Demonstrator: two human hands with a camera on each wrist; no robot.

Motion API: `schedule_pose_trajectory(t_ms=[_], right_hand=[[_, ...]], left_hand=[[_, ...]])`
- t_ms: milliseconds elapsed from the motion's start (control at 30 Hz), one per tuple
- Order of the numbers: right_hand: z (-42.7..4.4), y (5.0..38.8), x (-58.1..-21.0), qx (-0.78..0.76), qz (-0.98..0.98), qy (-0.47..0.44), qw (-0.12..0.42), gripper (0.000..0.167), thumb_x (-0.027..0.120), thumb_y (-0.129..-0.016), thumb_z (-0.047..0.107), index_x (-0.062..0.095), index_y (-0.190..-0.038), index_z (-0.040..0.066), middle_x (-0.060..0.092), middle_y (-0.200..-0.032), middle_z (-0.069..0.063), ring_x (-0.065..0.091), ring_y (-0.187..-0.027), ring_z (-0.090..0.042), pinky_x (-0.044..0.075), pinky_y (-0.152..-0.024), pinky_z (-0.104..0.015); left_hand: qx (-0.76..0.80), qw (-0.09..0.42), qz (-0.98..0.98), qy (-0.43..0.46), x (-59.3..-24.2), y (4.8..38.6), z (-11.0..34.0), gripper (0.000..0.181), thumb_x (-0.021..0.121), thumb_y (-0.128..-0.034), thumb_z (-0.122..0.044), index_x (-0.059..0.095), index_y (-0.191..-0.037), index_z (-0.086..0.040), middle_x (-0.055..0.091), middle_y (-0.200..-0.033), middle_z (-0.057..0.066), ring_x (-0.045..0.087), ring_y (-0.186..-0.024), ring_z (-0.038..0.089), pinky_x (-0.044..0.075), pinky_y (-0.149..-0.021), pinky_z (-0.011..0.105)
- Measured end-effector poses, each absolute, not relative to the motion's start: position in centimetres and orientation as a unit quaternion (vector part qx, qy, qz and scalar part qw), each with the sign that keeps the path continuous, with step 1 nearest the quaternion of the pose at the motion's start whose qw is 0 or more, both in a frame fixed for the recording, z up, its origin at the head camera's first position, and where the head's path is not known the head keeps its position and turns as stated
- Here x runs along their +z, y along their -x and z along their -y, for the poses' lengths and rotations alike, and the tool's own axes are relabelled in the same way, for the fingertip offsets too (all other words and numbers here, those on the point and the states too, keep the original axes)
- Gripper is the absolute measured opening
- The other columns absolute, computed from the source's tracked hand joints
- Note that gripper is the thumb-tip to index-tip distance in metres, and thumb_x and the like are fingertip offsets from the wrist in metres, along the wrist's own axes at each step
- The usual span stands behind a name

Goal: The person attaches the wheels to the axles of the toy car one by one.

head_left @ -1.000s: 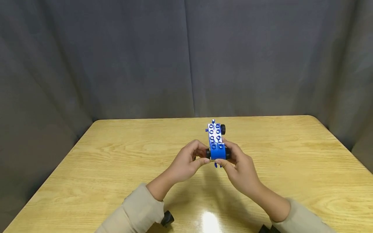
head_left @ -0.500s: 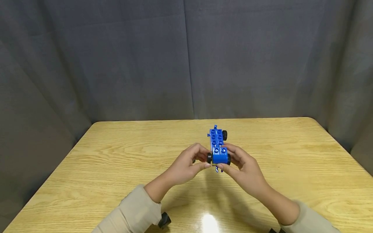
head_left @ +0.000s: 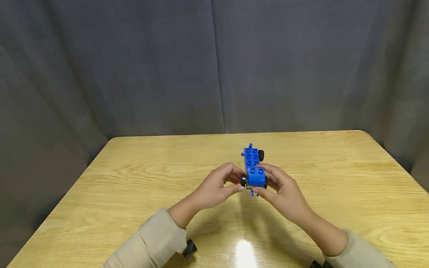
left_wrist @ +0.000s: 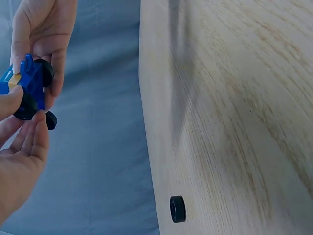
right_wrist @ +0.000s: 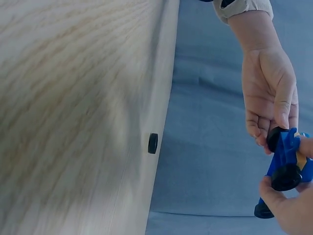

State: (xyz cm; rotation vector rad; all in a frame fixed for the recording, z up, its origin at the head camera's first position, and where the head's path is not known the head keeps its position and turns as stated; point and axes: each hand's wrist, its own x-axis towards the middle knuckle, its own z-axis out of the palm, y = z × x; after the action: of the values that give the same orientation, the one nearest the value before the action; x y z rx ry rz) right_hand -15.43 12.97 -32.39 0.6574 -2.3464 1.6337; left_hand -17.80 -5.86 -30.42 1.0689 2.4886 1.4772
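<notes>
Above the table, both hands hold a blue toy vehicle [head_left: 256, 178] with studs on top and black wheels. The left hand [head_left: 214, 188] pinches the near-left wheel [head_left: 243, 180] between thumb and fingers. My right hand [head_left: 285, 195] grips the near end from the right, its thumb low on the blue front and its fingers around the near-right wheel. A third wheel [head_left: 261, 155] sits at the far right, while a bare blue stub [head_left: 242, 154] sticks out at the far left. The left wrist view shows a yellow part [left_wrist: 14, 81] on the vehicle.
A loose black wheel lies on the table near its edge, in the left wrist view [left_wrist: 178, 209] and right wrist view [right_wrist: 153, 143]. Black objects show beside the left sleeve [head_left: 190, 248] and the right sleeve [head_left: 320, 264]. Grey curtain [head_left: 161, 74] hangs behind the wooden table [head_left: 117, 178].
The vehicle has shifted slightly right in the head view, and its studded top is tilted differently. Both hands have moved along with it and still hold it.
</notes>
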Motion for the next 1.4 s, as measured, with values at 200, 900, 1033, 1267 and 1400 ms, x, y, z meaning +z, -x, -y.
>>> schedule_pose_trajectory(t_ms=[200,900,1033,1267,1400], right_hand=[[-13.0,15.3,-32.2,0.551,0.801,-0.215,0.093,0.043,0.063,-0.076,-0.001,0.047,-0.116,-0.001,0.047,-0.113,-0.014,0.051,-0.102,-0.027,0.041,-0.083,-0.029],[-14.4,15.0,-31.9,0.504,0.834,-0.189,0.120,0.044,0.063,-0.076,0.000,0.047,-0.117,-0.002,0.041,-0.124,-0.015,0.047,-0.107,-0.031,0.040,-0.085,-0.029],[-14.4,15.1,-31.9,0.505,0.834,-0.189,0.118,0.043,0.063,-0.076,0.000,0.047,-0.116,-0.002,0.041,-0.124,-0.014,0.047,-0.107,-0.030,0.039,-0.086,-0.028],[-14.2,15.1,-32.0,0.513,0.829,-0.195,0.110,0.043,0.063,-0.076,-0.001,0.048,-0.116,-0.002,0.042,-0.123,-0.014,0.047,-0.106,-0.029,0.039,-0.086,-0.028],[-14.0,15.0,-32.1,0.516,0.829,-0.192,0.099,0.044,0.063,-0.076,0.000,0.048,-0.117,-0.001,0.042,-0.122,-0.014,0.047,-0.106,-0.029,0.039,-0.086,-0.029]], left_hand=[[0.485,0.035,-0.806,-0.338,-31.7,18.8,6.1,0.026,0.062,-0.0793,-0.009,0.053,-0.103,-0.004,0.054,-0.094,0.003,0.054,-0.085,0.013,0.044,-0.077,0.031],[0.431,0.015,-0.851,-0.301,-33.1,21.8,8.2,0.022,0.061,-0.0800,-0.007,0.056,-0.101,-0.005,0.055,-0.095,0.003,0.053,-0.082,0.011,0.043,-0.073,0.023],[0.405,0.022,-0.868,-0.286,-33.3,22.2,8.5,0.024,0.061,-0.0800,-0.006,0.055,-0.103,-0.004,0.055,-0.100,0.010,0.053,-0.088,0.018,0.042,-0.078,0.027],[0.378,0.031,-0.890,-0.254,-34.3,22.9,9.4,0.028,0.061,-0.0799,-0.007,0.054,-0.106,-0.001,0.053,-0.102,0.009,0.051,-0.093,0.021,0.040,-0.083,0.033],[0.365,0.038,-0.898,-0.243,-34.8,23.1,9.9,0.028,0.062,-0.0789,-0.007,0.054,-0.105,0.000,0.054,-0.101,0.009,0.051,-0.092,0.019,0.041,-0.081,0.031]])
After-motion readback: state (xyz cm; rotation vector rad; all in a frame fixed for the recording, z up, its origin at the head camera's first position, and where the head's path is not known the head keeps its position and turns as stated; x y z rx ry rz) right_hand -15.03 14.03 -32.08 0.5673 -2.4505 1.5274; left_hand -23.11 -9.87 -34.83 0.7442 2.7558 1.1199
